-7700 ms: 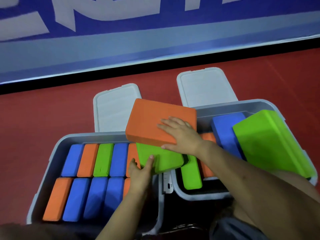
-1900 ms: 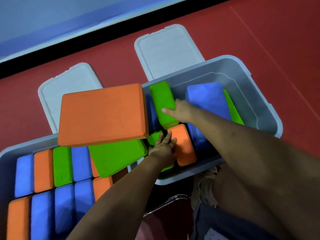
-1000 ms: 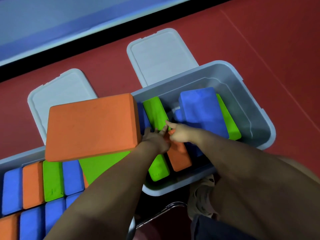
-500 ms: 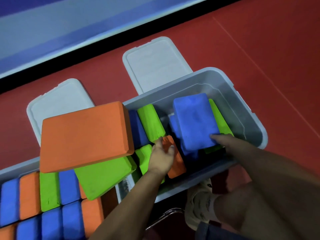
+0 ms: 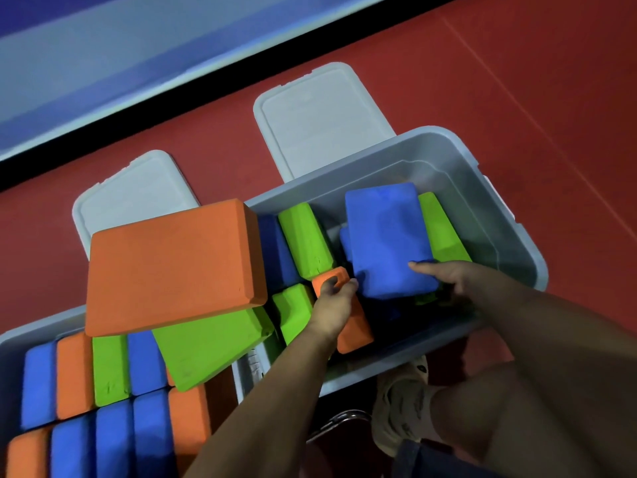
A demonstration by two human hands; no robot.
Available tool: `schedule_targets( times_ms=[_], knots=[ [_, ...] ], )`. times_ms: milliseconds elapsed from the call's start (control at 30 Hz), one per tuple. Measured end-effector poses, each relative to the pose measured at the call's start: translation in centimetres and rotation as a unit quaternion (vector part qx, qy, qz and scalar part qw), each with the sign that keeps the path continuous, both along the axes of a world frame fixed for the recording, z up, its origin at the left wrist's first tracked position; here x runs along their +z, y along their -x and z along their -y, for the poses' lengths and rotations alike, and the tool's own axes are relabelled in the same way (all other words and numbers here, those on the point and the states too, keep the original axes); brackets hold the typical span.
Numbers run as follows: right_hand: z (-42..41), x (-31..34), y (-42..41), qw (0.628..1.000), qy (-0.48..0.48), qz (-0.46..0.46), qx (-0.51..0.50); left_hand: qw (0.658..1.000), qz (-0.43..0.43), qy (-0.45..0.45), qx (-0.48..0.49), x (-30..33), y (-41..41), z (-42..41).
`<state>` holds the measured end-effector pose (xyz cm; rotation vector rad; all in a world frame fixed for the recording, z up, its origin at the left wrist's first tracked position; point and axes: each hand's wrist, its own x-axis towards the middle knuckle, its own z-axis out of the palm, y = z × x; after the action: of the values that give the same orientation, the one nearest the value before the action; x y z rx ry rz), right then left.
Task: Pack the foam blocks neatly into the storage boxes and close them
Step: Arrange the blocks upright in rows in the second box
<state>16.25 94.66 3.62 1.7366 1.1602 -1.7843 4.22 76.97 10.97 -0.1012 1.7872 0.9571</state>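
Two grey storage boxes stand on the red floor. The right box holds loose foam blocks. My left hand grips an orange block standing on edge in it. My right hand holds the near end of a flat blue block, thumb on top, above another blue block. A green block leans to its right and a green block to its left. The left box is packed with rows of blocks. A large orange block and a green block lie across both boxes.
Two grey lids lie flat on the floor behind the boxes, the left lid and the right lid. A blue and white wall runs along the back. My shoe and knee are at the near right, by a chair's metal frame.
My right hand has moved from the green block to the flat blue block and taken hold of its near end. My left hand has closed on the top of the orange block.
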Motion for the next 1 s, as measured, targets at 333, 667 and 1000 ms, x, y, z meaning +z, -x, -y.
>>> schedule_targets(
  times_ms=[333, 667, 1000],
  knots=[
    [-0.1, 5.7, 2.9, 0.992, -0.020, -0.060, -0.112, 0.977, -0.169, -0.015, -0.131, 2.3, -0.5, 0.7],
    [-1.2, 11.9, 4.0, 0.982, -0.019, -0.114, -0.149, 0.978, 0.074, -0.126, 0.148, 6.8, 1.5, -1.5],
    [-1.1, 9.9, 3.7, 0.938, 0.054, -0.304, -0.155, 0.971, -0.051, -0.215, 0.096, 8.0, 2.2, -1.8]
  ],
)
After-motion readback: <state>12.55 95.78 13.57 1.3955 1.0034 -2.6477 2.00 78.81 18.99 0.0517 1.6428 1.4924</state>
